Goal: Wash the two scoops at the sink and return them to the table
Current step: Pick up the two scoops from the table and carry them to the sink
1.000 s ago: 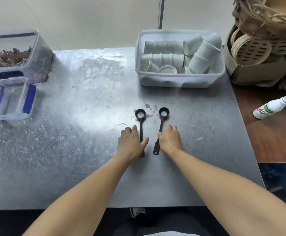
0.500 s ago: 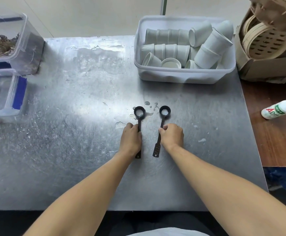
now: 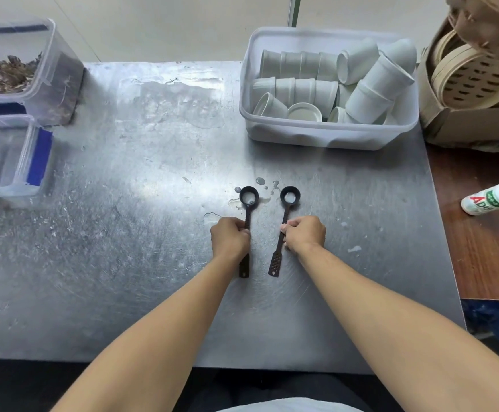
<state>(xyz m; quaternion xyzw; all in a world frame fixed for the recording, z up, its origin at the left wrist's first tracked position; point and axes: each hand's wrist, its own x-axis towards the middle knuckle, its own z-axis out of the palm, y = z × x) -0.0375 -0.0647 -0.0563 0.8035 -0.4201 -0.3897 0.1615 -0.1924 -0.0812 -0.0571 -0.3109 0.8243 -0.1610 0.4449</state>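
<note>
Two black long-handled scoops lie side by side on the steel table (image 3: 123, 233), bowls pointing away from me. The left scoop (image 3: 248, 197) and the right scoop (image 3: 289, 195) each hold a little whitish liquid in the bowl. My left hand (image 3: 230, 237) is curled around the left scoop's handle at its middle. My right hand (image 3: 304, 234) is curled around the right scoop's handle the same way. Both flat handle ends stick out below my fists. Small water drops sit around the bowls.
A white tub (image 3: 328, 135) full of white cups stands at the back right. Two clear containers (image 3: 13, 156) sit at the left edge, the rear one (image 3: 49, 69) holding dried brown matter. Bamboo steamers (image 3: 465, 75) and a small white bottle (image 3: 493, 199) are on the wooden surface to the right.
My hands went from resting flat beside the handles to fists closed around them. The scoops stay on the table. My view tilted down a little.
</note>
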